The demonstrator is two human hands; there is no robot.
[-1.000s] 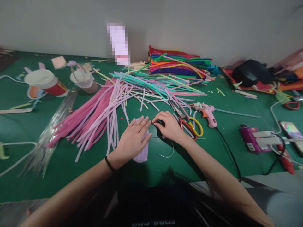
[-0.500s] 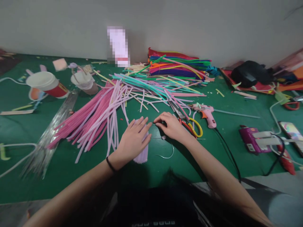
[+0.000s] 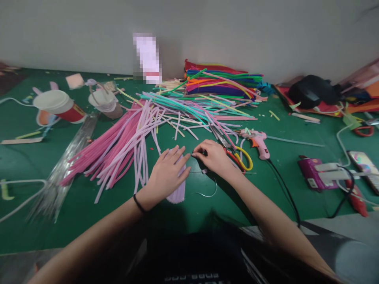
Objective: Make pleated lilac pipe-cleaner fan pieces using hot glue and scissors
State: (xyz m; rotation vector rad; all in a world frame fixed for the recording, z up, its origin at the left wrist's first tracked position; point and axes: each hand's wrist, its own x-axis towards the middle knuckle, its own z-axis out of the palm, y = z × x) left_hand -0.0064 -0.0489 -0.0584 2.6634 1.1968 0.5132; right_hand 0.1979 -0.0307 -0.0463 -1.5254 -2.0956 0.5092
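The left hand (image 3: 167, 169) lies flat on top of a bunch of light purple fuzzy sticks (image 3: 177, 194). Its fingers are stretched out and do not curl around the bunch. One end of the bunch pokes out from under the palm, on the side near the body. The right hand (image 3: 211, 156) is just beside it, with its thumb and pointing finger close together at the tips. It is too small to see if they pinch anything. A thin straight rod (image 3: 250, 172) runs under the right hand and shows on both sides of it. A curvy wire (image 3: 210, 195) lies near that hand, on the body side. The scissors (image 3: 244, 159) are just right of the right hand, and the pink glue gun (image 3: 260, 144) is past them. Left of the left hand is a big pile of pink and purple sticks (image 3: 118, 146).
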